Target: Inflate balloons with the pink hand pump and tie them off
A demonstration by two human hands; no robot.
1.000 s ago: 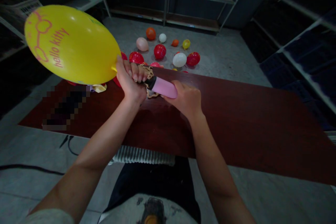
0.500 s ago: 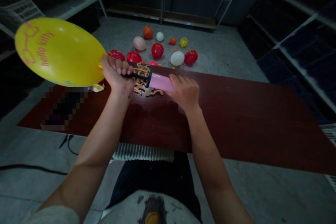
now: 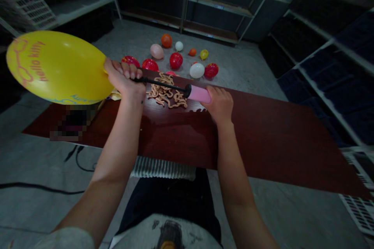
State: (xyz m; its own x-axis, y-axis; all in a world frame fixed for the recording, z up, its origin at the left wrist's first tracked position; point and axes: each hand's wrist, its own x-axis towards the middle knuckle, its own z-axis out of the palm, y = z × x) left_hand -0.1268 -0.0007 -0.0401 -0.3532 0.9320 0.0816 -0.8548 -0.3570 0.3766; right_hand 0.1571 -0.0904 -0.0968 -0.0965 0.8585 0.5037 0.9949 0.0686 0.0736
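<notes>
A large yellow balloon (image 3: 60,68) with "hello kitty" print swells out to the left of my left hand (image 3: 124,78). That hand is closed round the balloon's neck and the near end of a hand balloon pump (image 3: 199,93). The pump has a pink barrel and a thin black rod, drawn well out between my hands. My right hand (image 3: 219,103) is wrapped round the pink barrel. The pump is held above the dark red table (image 3: 274,136). Below the rod lies a pile of beige, curly uninflated balloons (image 3: 163,92). My left fingers hide the balloon's mouth.
Several blown-up balloons, among them a red balloon (image 3: 176,60) and a white balloon (image 3: 196,70), lie on the floor beyond the table. Shelving racks (image 3: 216,2) stand behind and at both sides. A blurred-out object (image 3: 70,124) lies at the table's left.
My right hand has moved right with the pink barrel, baring more of the black rod. My left hand and the yellow balloon have shifted slightly left. The view has tilted a little.
</notes>
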